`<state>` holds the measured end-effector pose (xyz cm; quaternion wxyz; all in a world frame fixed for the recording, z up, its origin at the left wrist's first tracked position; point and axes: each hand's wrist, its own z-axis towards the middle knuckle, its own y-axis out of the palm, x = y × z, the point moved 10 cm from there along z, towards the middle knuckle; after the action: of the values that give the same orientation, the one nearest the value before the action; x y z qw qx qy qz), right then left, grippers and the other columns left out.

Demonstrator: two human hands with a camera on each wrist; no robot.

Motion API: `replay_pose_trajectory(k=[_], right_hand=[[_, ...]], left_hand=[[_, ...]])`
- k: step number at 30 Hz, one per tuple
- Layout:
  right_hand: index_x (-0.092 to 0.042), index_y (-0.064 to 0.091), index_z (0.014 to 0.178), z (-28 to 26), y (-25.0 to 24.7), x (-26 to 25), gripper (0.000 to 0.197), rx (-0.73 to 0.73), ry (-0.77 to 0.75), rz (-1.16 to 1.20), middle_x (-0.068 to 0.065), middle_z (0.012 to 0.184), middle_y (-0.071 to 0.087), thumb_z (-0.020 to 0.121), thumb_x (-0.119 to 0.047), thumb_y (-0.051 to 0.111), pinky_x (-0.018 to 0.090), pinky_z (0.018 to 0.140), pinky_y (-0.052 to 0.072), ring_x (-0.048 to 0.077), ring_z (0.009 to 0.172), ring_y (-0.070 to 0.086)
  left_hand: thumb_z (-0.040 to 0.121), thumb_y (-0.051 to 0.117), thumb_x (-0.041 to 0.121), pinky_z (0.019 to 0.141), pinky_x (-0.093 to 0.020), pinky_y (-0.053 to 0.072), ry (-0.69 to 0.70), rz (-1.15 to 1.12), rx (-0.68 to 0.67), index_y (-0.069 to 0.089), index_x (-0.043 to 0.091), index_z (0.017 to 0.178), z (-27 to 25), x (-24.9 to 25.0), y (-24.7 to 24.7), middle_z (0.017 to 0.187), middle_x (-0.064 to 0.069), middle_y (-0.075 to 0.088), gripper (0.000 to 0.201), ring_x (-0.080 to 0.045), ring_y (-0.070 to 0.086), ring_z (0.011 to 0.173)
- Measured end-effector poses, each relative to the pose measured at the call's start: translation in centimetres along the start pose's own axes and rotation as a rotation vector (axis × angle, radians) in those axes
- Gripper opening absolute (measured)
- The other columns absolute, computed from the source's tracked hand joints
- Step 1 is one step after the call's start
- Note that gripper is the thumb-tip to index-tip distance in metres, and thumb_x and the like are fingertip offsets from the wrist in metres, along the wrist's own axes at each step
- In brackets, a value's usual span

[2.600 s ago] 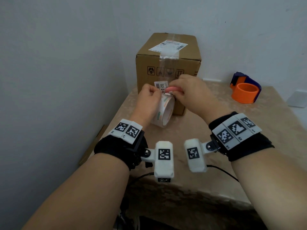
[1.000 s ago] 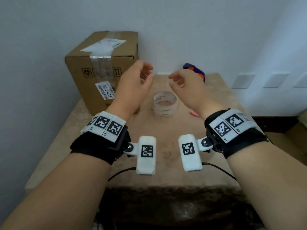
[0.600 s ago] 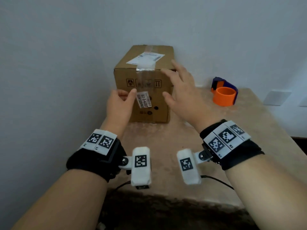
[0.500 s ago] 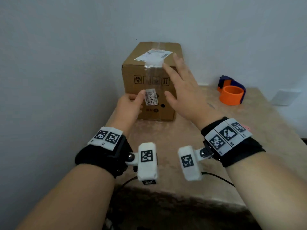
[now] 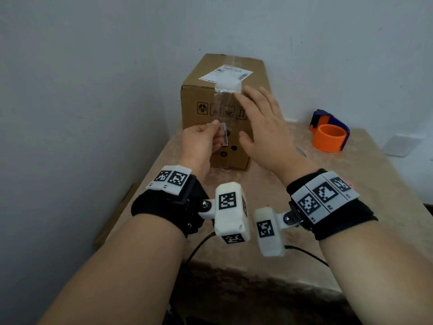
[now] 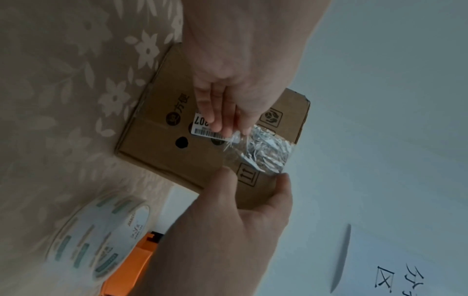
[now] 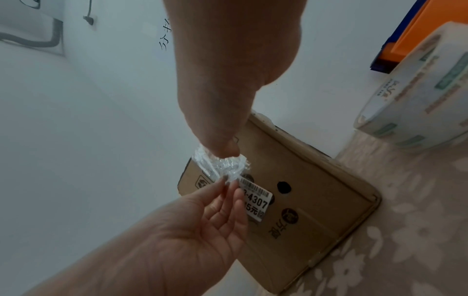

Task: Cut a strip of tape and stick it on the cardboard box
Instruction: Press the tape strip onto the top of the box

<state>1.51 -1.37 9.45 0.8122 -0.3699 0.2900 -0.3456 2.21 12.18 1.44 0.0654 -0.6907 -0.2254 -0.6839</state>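
The cardboard box stands at the table's far left corner, with a white label on top. A crinkled clear tape strip hangs in front of its front face. My left hand pinches the strip's lower end between thumb and fingers, near the barcode sticker. My right hand is open with straight, spread fingers. One of its fingertips touches the strip's upper end by the box's top front edge. Whether the strip lies against the cardboard is unclear.
The tape roll lies on the flowered tablecloth to the right of the box. An orange and blue tape dispenser sits at the far right by the wall. A wall runs close along the left.
The roll, held earlier, was put down on the table. Both hands carried the strip to the box. The right hand's fingers rose to the top front edge.
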Motion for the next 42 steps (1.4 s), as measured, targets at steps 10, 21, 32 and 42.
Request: replay_pose_trajectory(k=[10,21,32,42], right_hand=[[-0.030,0.039,0.136,2.6,-0.9,0.4,0.051,0.046,0.036,-0.136,0.002,0.134,0.042,0.087,-0.038,0.051,0.044,0.094,0.034,0.028,0.120,0.035],[-0.018,0.055,0.113,4.2,-0.4,0.2,0.035,0.151,0.042,-0.051,0.001,0.116,0.061,0.087,-0.040,0.056,0.042,0.098,0.031,0.028,0.114,0.050],[-0.017,0.053,0.115,4.1,-0.4,0.3,0.036,0.135,0.045,-0.060,0.002,0.117,0.059,0.086,-0.039,0.057,0.042,0.097,0.030,0.029,0.114,0.049],[-0.020,0.051,0.117,4.4,0.0,0.5,0.041,0.098,0.016,-0.150,0.000,0.120,0.057,0.085,-0.045,0.056,0.041,0.098,0.032,0.026,0.115,0.049]], left_hand=[[0.087,0.062,0.016,0.070,-0.026,0.053,0.133,0.143,0.080,0.063,0.011,0.077,0.0,1.3,-0.3,0.073,-0.003,0.064,0.011,-0.014,0.060,0.069],[0.080,0.072,0.017,0.066,-0.021,0.054,0.123,0.136,0.057,0.058,0.009,0.089,0.7,1.0,-0.8,0.080,-0.004,0.064,0.018,-0.012,0.062,0.069],[0.086,0.065,0.014,0.045,-0.013,0.041,0.119,0.193,0.032,0.064,0.009,0.075,0.4,0.9,-0.1,0.062,-0.001,0.058,0.012,-0.008,0.050,0.053],[0.087,0.061,0.008,0.065,-0.024,0.048,0.136,0.334,-0.151,0.059,0.008,0.071,0.5,1.6,0.3,0.066,-0.005,0.058,0.016,-0.013,0.053,0.059]])
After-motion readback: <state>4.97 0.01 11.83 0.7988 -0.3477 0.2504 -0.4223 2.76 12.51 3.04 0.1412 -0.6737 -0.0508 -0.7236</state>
